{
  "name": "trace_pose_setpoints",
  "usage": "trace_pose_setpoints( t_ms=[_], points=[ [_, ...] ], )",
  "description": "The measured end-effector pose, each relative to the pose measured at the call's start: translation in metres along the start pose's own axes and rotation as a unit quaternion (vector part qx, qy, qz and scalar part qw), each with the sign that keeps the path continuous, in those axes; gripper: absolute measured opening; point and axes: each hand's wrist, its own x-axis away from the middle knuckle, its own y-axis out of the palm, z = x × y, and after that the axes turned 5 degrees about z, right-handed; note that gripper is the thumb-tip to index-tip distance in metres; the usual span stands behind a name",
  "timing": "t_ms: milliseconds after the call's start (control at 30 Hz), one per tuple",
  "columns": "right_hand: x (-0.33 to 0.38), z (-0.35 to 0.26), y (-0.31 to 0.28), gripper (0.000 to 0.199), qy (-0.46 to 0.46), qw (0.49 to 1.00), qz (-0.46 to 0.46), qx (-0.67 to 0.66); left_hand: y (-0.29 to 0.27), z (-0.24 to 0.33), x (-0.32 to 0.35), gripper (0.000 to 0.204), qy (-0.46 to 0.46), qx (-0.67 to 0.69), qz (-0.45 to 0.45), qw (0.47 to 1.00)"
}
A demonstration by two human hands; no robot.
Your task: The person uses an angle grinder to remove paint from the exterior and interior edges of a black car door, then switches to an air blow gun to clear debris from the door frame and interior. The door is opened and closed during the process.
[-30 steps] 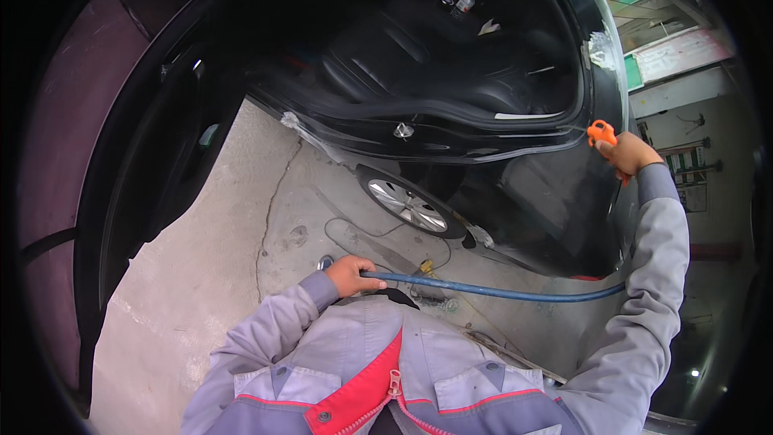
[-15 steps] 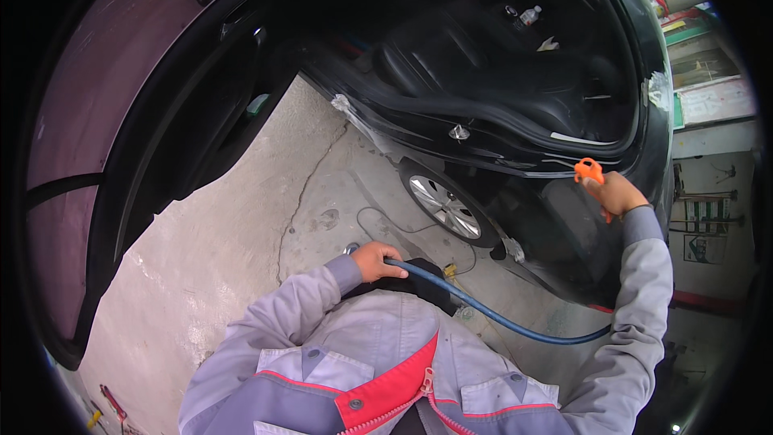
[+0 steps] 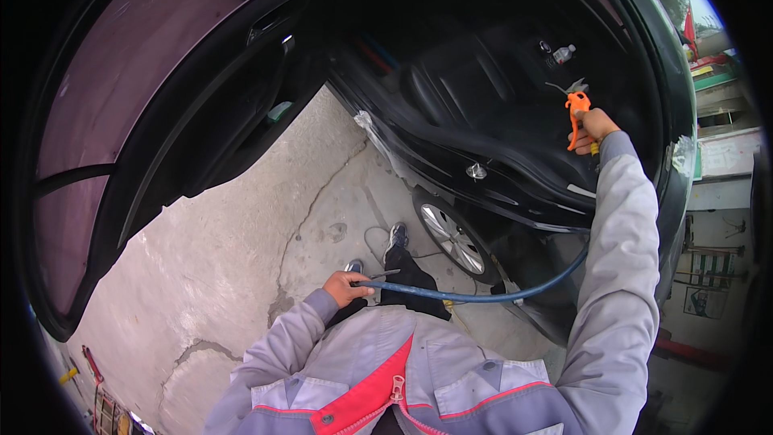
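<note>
My right hand (image 3: 597, 127) reaches through the car's doorway, wrapped round the handle of an orange air blow gun (image 3: 576, 103). The gun's thin metal nozzle (image 3: 555, 86) points left above the black rear seat (image 3: 463, 76). Low in front of my body, my left hand (image 3: 346, 288) grips a blue air hose (image 3: 491, 298). That hose curves to the right and passes behind my right sleeve, where its joint to the gun is hidden. A thin grey pointed piece (image 3: 388, 274) shows beside my left fingers; I cannot tell what it is.
The open car door (image 3: 201, 125) stands on the left. The door sill (image 3: 411, 141), a metal latch striker (image 3: 477, 171) and the rear wheel (image 3: 452, 238) lie between me and the cabin. A small bottle (image 3: 564, 53) is inside. Cracked concrete floor (image 3: 241, 250) spreads below.
My right hand has moved farther into the cabin with the blow gun, from over the car's edge to above the seat. The hose has risen with it. My left hand still holds the hose.
</note>
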Motion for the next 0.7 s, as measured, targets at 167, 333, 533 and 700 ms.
trace_pose_setpoints(
  t_ms=[167, 333, 533, 700],
  points=[
    [-0.232, -0.025, -0.017, 0.047, 0.005, 0.996, 0.050, 0.071, 0.038, 0.048, -0.098, 0.026, -0.013, -0.043, 0.029, 0.999],
    [-0.448, -0.031, -0.005, 0.045, -0.048, 0.939, -0.030, 0.338, 0.122, 0.119, -0.254, 0.023, -0.060, -0.076, 0.075, 0.992],
    [-0.549, -0.089, 0.074, 0.038, -0.017, 0.959, -0.166, 0.227, 0.110, 0.179, -0.330, 0.026, -0.030, -0.067, 0.021, 0.997],
    [-0.630, -0.090, 0.080, 0.035, -0.095, 0.985, -0.082, 0.119, 0.140, 0.180, -0.370, 0.027, -0.024, -0.018, 0.073, 0.997]
  ],
)
